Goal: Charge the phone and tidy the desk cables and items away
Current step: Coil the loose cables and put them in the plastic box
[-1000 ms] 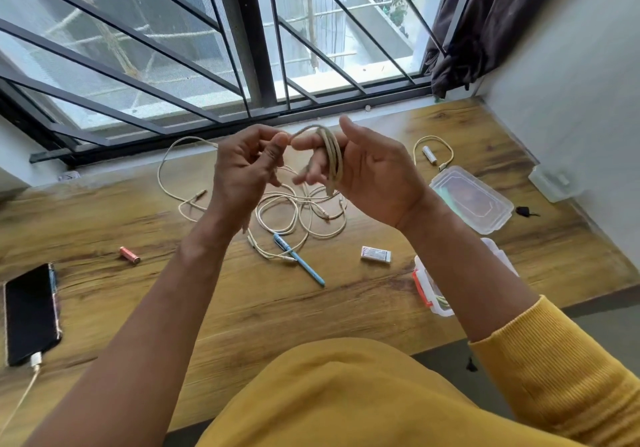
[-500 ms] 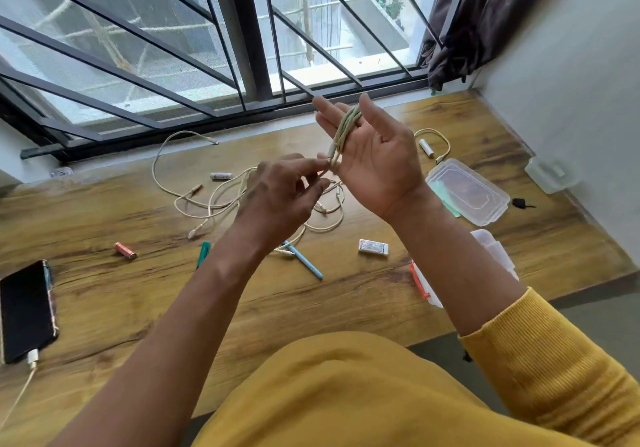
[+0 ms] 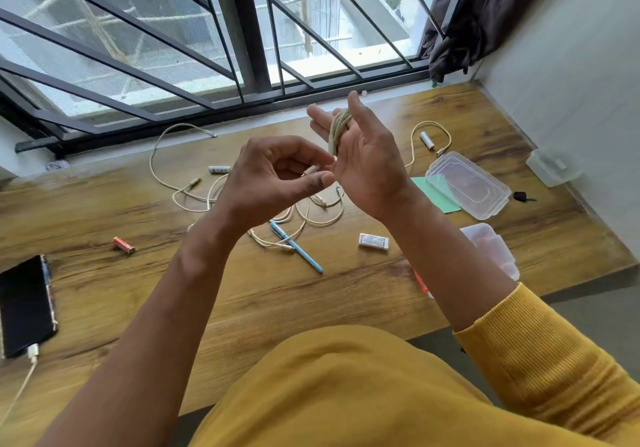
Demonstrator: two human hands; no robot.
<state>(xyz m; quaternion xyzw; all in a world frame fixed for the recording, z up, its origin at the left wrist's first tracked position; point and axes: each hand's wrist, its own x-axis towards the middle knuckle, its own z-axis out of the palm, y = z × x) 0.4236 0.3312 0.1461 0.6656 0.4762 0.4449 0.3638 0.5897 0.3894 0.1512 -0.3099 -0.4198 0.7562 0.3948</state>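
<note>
My right hand (image 3: pixel 367 166) is raised over the desk, palm up, fingers straight, with a cream cable coil (image 3: pixel 337 128) wound round them. Beside that palm, my left hand (image 3: pixel 273 176) pinches the cable's loose end (image 3: pixel 311 169) between thumb and fingertips. More cream cables (image 3: pixel 194 192) lie tangled on the wooden desk (image 3: pixel 242 294) below my hands. The black phone (image 3: pixel 24 304) lies at the left edge with a white charging plug (image 3: pixel 33 351) in its near end.
Around the tangle lie a blue pen (image 3: pixel 298 249), an orange battery (image 3: pixel 124 245), a white battery (image 3: pixel 219 169) and a small white eraser (image 3: pixel 373 241). A clear lid (image 3: pixel 467 187) on green paper (image 3: pixel 436 197) and a clear box (image 3: pixel 491 249) sit at the right. Another cable (image 3: pixel 429 124) loops round a battery (image 3: pixel 426 139).
My left hand dropped from the top of the coil, then drew the loose end up beside my right palm. My right hand turned palm up and its fingers straightened.
</note>
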